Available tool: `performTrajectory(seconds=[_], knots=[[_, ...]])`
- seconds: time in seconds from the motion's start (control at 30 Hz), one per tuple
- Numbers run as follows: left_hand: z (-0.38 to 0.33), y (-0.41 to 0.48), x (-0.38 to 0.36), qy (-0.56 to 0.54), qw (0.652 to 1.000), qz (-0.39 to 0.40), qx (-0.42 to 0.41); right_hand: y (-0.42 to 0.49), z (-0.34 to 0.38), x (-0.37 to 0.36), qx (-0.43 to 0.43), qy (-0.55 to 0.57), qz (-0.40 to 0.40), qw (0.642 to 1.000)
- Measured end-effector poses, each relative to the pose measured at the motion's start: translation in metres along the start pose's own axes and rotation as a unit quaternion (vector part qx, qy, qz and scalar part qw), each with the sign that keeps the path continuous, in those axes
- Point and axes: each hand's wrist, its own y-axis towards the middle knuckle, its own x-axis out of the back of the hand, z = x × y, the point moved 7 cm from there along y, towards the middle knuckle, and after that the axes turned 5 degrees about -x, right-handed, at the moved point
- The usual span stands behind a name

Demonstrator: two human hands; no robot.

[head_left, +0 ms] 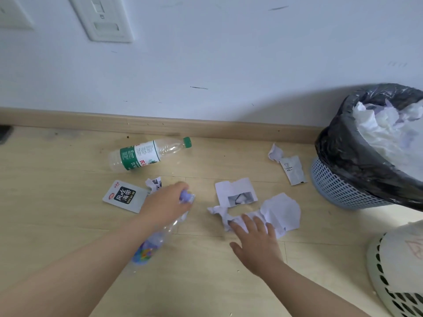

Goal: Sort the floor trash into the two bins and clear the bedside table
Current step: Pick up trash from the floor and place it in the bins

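On the pale wood floor, at the foot of a white wall: scattered litter, two bins to the right.

Left hand point(166, 203): fingers curled round the neck of a clear plastic bottle point(155, 241), just below its purple cap. The bottle runs back under the forearm, colourful label at its lower end. Whether it touches the floor, cannot tell.

Right hand point(256, 242): fingers straight and spread, tips resting on a crumpled white paper point(281, 212). Nothing gripped.

Other litter, all on the floor:
- Green-capped bottle point(146, 154), on its side near the skirting board point(160, 124), cap pointing right, green and white label.
- Flat snack packet point(124, 195), just left of the left hand, its right edge hidden by the wrist.
- Small paper scrap point(153, 182), just behind the left hand.
- Torn sheet with a grey picture point(235, 191), lying flat, beside the crumpled paper on its far side.
- Grey wrapper point(293, 169) with a crumpled bit at its upper end, close to the blue bin.

Blue mesh bin point(338, 186): black liner folded over the rim, heaped with white tissue. White perforated bin point(380, 271): nearer, at the lower right edge, partly out of view, contents not visible.

Wall socket plate point(103, 19) at upper left.
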Motion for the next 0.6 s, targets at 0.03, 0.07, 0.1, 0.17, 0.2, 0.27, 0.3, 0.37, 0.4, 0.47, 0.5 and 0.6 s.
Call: performTrajectory(seconds=[0.03, 0.07, 0.1, 0.17, 0.2, 0.27, 0.3, 0.37, 0.4, 0.47, 0.5, 0.6], knots=[[-0.008, 0.005, 0.01, -0.053, 0.998, -0.017, 0.0, 0.003, -0.003, 0.004, -0.027, 0.024, 0.015, 0.999], [-0.019, 0.011, 0.021, -0.115, 0.993, -0.038, -0.004, 0.004, -0.008, 0.007, -0.043, 0.033, 0.006, 0.999], [-0.027, 0.015, 0.033, -0.182, 0.981, -0.061, -0.004, 0.005, -0.01, 0.01, -0.055, 0.057, -0.004, 0.997], [-0.036, 0.024, 0.05, -0.328, 0.939, -0.102, 0.016, 0.007, -0.017, 0.022, -0.093, 0.114, -0.09, 0.985], [-0.036, 0.029, 0.055, -0.409, 0.904, -0.119, 0.041, 0.006, -0.021, 0.027, -0.114, 0.153, -0.137, 0.972], [-0.027, 0.035, 0.056, -0.547, 0.814, -0.16, 0.114, 0.008, -0.025, 0.036, -0.139, 0.247, -0.135, 0.949], [-0.02, 0.035, 0.054, -0.591, 0.771, -0.179, 0.154, 0.01, -0.026, 0.035, -0.151, 0.315, -0.111, 0.93], [-0.006, 0.03, 0.044, -0.641, 0.707, -0.195, 0.226, 0.011, -0.028, 0.041, -0.194, 0.474, -0.075, 0.855], [-0.001, 0.026, 0.038, -0.657, 0.683, -0.193, 0.256, 0.011, -0.029, 0.041, -0.218, 0.551, -0.067, 0.802], [0.007, 0.017, 0.025, -0.689, 0.632, -0.187, 0.301, 0.012, -0.028, 0.037, -0.246, 0.608, -0.049, 0.753], [0.006, 0.013, 0.019, -0.704, 0.612, -0.182, 0.311, 0.013, -0.026, 0.035, -0.247, 0.623, -0.038, 0.741], [-0.005, 0.009, 0.001, -0.711, 0.62, -0.159, 0.293, 0.016, -0.013, 0.038, -0.222, 0.675, 0.0, 0.704]])
